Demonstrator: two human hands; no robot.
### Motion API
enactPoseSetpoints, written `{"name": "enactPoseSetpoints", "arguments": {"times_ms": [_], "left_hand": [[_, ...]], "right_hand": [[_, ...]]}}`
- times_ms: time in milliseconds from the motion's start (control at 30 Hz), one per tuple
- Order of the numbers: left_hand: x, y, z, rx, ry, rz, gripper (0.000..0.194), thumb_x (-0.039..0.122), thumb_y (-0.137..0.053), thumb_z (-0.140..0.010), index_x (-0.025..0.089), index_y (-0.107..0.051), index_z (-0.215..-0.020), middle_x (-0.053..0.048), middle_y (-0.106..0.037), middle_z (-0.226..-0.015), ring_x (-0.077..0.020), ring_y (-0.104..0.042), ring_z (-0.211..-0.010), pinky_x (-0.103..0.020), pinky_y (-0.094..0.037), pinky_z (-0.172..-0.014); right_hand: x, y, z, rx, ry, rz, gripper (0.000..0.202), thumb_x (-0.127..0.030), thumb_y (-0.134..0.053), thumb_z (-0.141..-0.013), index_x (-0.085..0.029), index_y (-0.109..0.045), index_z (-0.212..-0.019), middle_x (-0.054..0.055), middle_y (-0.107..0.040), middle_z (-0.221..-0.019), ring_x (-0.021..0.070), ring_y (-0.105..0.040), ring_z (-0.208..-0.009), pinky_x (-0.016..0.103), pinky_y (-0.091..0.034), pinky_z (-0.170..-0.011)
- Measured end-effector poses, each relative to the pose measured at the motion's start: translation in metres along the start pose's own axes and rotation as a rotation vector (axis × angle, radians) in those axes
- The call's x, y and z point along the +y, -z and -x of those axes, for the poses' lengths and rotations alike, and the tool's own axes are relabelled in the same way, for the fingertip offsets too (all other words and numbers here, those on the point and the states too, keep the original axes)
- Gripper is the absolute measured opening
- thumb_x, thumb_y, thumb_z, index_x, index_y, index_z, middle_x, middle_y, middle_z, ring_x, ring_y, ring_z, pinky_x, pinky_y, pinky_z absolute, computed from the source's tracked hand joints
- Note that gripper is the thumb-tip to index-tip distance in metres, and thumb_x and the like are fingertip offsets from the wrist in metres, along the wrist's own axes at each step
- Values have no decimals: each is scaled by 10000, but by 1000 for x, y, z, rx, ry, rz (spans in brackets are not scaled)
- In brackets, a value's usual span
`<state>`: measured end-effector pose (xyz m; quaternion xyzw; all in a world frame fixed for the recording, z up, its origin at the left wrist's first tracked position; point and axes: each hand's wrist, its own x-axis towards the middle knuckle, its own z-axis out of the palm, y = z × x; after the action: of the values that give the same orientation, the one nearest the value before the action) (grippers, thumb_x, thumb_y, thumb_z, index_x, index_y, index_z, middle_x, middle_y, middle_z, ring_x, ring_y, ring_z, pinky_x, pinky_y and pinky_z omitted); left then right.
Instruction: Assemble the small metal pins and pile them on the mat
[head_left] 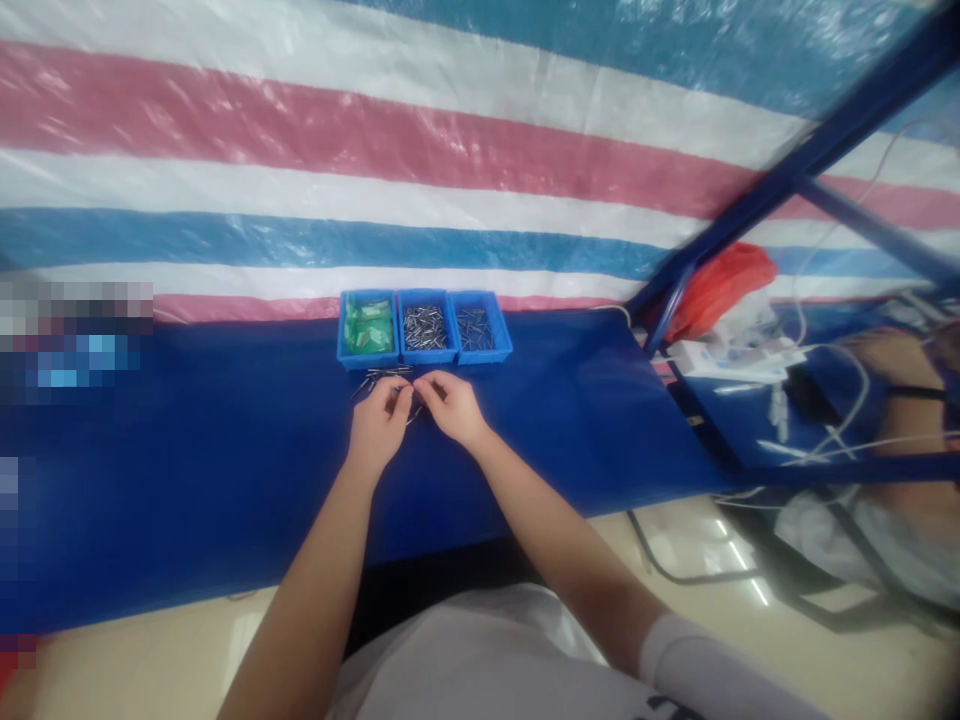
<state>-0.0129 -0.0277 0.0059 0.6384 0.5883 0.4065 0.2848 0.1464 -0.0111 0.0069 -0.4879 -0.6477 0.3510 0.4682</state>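
My left hand [380,420] and my right hand [452,405] meet fingertip to fingertip over the blue table [225,450]. Both are closed in a pinch; what they hold is too small to make out. Several thin metal pieces [390,371] lie just beyond and partly under my fingers. Behind them stand three blue bins in a row: the left bin [367,362] holds green and clear packets, the middle bin [429,356] many metal pins, and the right bin [484,356] fewer thin metal pieces.
A striped plastic sheet [450,150] hangs behind the table. At right stand a blue metal frame [757,200], a red bag [724,285], a white power strip [735,360] and cables. A person's arm [911,430] shows at the far right.
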Motion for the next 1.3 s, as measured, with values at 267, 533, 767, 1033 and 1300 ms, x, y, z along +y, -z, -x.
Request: {"name": "enactPoseSetpoints", "arguments": {"times_ms": [267,533,767,1033,1300], "left_hand": [[-1,0,0,3,18,17,302,481,-525,-961,229,-654,-1066,-10,-708,-785,-154,-684,-695,-279,-513,-706],[-1,-1,0,9,22,17,314,486,-523,-962,222,-655,-1070,-11,-707,-771,-156,-686,-687,-284,-520,-709],[-3,-1,0,13,15,22,305,482,-534,-959,233,-662,-1080,-20,-719,-818,-160,-695,-716,-282,-526,-713],[-3,-1,-1,15,18,9,308,481,-532,-961,239,-664,-1099,-27,-732,-873,-165,-706,-769,-281,-528,-728],[-3,-1,-1,14,15,1,316,479,-532,-959,233,-668,-1101,-20,-729,-843,-158,-698,-755,-273,-521,-723]], "right_hand": [[-3,-1,1,11,9,-90,209,-392,-675,-910,-199,-739,-958,66,-752,-928,176,-696,-801,314,-574,-746],[-2,-2,1,-7,25,-57,213,-394,-655,-924,-202,-732,-976,66,-744,-949,171,-689,-796,317,-581,-747],[-2,-1,1,-6,12,-66,189,-371,-647,-925,-209,-738,-960,59,-747,-929,177,-686,-800,316,-570,-760],[-4,-1,1,5,19,-72,182,-366,-652,-921,-204,-732,-942,58,-743,-905,178,-685,-782,316,-567,-740],[-4,-1,1,9,22,-65,180,-351,-657,-919,-188,-732,-941,55,-742,-892,164,-680,-764,293,-558,-717]]}}
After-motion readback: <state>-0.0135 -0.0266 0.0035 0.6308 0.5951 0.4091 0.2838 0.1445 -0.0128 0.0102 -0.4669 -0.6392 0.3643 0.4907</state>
